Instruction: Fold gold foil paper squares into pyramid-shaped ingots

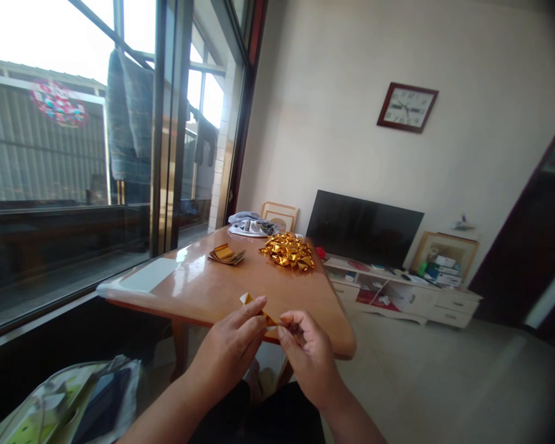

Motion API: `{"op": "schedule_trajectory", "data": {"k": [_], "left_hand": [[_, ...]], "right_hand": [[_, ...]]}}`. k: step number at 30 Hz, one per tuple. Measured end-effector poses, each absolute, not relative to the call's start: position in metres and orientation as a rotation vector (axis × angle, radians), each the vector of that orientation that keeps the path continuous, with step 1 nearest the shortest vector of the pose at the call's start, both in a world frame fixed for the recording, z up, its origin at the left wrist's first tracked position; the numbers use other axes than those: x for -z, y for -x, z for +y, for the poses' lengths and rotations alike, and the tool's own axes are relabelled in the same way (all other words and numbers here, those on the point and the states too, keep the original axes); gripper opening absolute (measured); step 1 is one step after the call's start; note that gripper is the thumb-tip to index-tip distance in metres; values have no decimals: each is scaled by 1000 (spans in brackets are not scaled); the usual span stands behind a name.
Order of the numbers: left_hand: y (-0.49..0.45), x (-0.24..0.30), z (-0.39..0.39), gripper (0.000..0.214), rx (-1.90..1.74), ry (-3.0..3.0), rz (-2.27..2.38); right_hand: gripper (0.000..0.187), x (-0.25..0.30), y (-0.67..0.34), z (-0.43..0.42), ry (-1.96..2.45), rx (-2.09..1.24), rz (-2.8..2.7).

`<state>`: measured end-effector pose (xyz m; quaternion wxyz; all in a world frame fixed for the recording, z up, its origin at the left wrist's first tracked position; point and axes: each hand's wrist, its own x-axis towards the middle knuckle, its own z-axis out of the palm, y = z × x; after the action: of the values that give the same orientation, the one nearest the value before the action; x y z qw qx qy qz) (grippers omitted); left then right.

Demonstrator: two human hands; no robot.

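Note:
Between my two hands, just over the near edge of the wooden table (208,283), is a piece of gold foil paper (271,320), partly folded, with a pale patch at its far end. My left hand (240,330) has its fingers closed over the middle of the foil. At the foil's right end, my right hand (305,345) pinches it between thumb and forefinger. Farther back on the table lies a heap of shiny folded gold foil pieces (289,251). Left of that heap rests a small stack of flat gold and brown paper sheets (226,254).
Folded clothes (252,224) lie at the table's far end, and a white sheet (150,274) is at its left. A bag (65,404) sits low at my left. Beyond the table stand a television (365,228) and a white cabinet (411,299). Large windows (65,154) line the left.

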<state>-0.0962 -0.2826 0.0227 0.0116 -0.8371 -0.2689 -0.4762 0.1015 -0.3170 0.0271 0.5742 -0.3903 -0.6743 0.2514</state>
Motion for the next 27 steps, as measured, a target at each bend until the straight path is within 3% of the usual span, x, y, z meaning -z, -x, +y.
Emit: {"op": "schedule_trajectory", "data": {"k": [6, 27], "left_hand": [[94, -25, -282, 14, 1454, 2526, -797], [87, -28, -284, 13, 1354, 2485, -780]], "right_hand": [[22, -28, -97, -319, 862, -981, -1484], [29, -32, -83, -322, 964, -1106, -1142]]}}
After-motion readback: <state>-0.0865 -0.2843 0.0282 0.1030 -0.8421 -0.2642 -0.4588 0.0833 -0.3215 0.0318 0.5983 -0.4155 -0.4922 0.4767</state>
